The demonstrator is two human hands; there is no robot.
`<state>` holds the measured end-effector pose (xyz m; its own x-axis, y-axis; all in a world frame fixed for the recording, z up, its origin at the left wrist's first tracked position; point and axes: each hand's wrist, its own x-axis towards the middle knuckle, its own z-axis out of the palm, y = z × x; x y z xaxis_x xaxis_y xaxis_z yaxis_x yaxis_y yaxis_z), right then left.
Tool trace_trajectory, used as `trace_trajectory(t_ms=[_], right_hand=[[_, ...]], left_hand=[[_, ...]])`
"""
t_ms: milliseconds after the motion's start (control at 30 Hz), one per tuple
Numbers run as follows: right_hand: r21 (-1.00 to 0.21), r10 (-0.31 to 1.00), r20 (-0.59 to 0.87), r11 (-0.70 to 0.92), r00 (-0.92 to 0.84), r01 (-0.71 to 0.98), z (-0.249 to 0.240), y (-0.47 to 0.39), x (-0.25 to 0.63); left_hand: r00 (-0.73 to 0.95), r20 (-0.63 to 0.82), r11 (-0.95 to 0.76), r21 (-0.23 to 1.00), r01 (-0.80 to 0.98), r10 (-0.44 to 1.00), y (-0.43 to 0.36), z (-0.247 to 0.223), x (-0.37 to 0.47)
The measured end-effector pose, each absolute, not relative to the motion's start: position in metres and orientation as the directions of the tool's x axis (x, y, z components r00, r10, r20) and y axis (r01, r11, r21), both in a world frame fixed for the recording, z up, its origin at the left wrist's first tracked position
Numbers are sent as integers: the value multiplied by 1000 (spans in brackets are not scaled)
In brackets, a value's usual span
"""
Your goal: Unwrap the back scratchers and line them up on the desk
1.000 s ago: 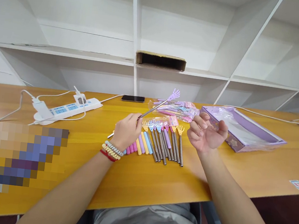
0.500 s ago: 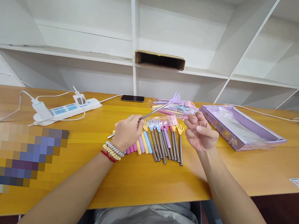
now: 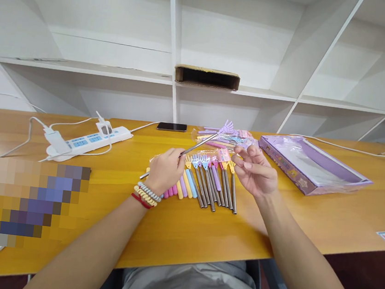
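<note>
My left hand (image 3: 165, 171), with bracelets at the wrist, is closed round the metal rod of a back scratcher (image 3: 199, 144). The scratcher's purple hand-shaped head points up and to the right; the rod's other end sticks out left of my fist. My right hand (image 3: 257, 172) is raised to the right of it, palm turned up, fingers bent and apart with nothing visible in them. Between and below my hands lie several metal scratcher rods (image 3: 214, 193) with yellow, blue and pink heads. Coloured handles (image 3: 184, 187) lie beside them, partly hidden by my left hand.
Behind are bagged scratchers (image 3: 214, 137) in clear plastic. An open purple box (image 3: 309, 183) with clear film stands at the right. A power strip (image 3: 90, 140) with cables is at left, a phone (image 3: 172, 127) at the back. White shelves hold a cardboard box (image 3: 207, 77).
My right hand has shifted slightly left, toward the purple head, its fingers a little more spread. My left hand still holds the back scratcher in much the same pose.
</note>
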<state>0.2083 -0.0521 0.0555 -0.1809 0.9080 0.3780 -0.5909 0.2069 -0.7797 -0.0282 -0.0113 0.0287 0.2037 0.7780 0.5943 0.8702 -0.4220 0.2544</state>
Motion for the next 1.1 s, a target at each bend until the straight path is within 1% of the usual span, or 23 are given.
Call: trace_trajectory(t_ms=[133,367,500,567,600,633,667,700,733,767,800,833,867,900,967,1033,1100], right_hand=[[-797,912,381,240,-153,-553,54,-51,207],[-783,914,361,188,-187,-593,54,-52,209],[-807,905,373,209,-203,-552,52,-51,207],[-822,907,379,240,-183,-516,49,-47,208],[-826,911,392,286,-130,-486,48,-44,211],[-821,908,418,365,-27,-439,46,-39,214],[-805,881,454,468,129,-365,44,-33,220],[-776,812,491,572,315,-265,42,-27,227],[-743,702,512,651,494,-154,40,-21,235],[-724,592,505,687,629,-66,38,-15,244],[-725,527,477,688,703,-24,37,-10,254],[-745,525,450,666,722,-20,36,-7,262],[-777,585,431,628,687,-47,35,-5,269],[-814,678,419,575,603,-81,35,-5,274],[-880,846,402,462,351,-106,36,-8,279],[-926,925,364,372,105,-59,38,-14,277],[-951,952,301,304,-61,59,39,-20,272]], left_hand=[[211,603,-436,255,863,769,-11,28,-28],[220,605,-449,257,856,765,-12,28,-29],[223,603,-446,249,860,766,-12,27,-28],[232,605,-447,232,864,761,-12,27,-28],[245,605,-452,215,866,757,-12,27,-28],[267,603,-461,191,867,752,-12,28,-29],[297,598,-474,159,866,744,-12,29,-30],[334,591,-491,123,862,734,-11,30,-32],[377,581,-515,84,853,721,-11,31,-34],[424,570,-544,48,838,704,-10,33,-36],[472,557,-577,18,816,684,-10,34,-38],[517,542,-612,-6,791,663,-9,36,-40],[556,528,-644,-22,764,642,-8,37,-42],[587,517,-673,-29,739,623,-7,37,-44],[624,508,-712,-30,702,594,-6,37,-45],[642,508,-732,-32,681,575,-4,35,-46],[662,501,-747,-46,663,557,-4,34,-46]])
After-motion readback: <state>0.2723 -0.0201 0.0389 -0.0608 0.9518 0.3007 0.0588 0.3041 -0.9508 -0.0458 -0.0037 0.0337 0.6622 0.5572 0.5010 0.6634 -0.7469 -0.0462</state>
